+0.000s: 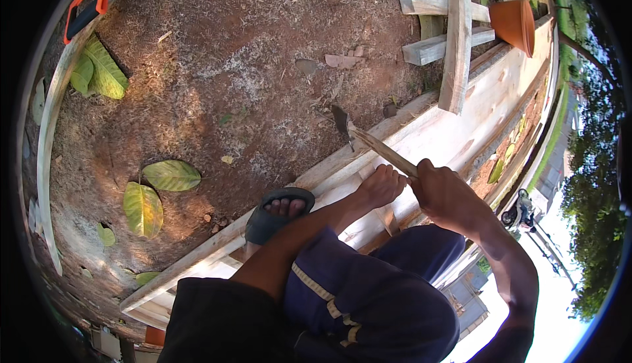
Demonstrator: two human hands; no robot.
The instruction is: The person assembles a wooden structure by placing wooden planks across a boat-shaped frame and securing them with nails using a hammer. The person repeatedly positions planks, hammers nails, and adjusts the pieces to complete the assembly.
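Hatchet [368,140], a short tool with a dark metal head and a pale wooden handle, lies slanted at the middle of the frame in the head view, its head at about the edge of the long pale plank [454,132]. The right hand [444,192] is closed around the lower end of the handle. The left hand [382,185] sits just beside it, fingers curled down onto the plank; whether it also touches the handle is hard to make out, since the two hands meet there. How the blade meets the wood cannot be told, because the head is small and dark against the soil.

The plank runs from the lower left to the upper right, bent by the lens. The person's bent leg in dark blue shorts [368,297] covers its lower stretch, and a foot in a dark sandal [280,211] rests at the plank's near edge. The right forearm is cut off at the lower right rim.

Around it lies bare reddish soil [230,80] with yellow-green leaves [158,188] at the left. A terracotta pot [515,24] lies tipped at the upper right, next to a cross of short timber pieces [447,34] that overlaps the plank's far end. A saw with an orange handle [85,4] is half cut off at the upper left, lying on another curved board [49,132].
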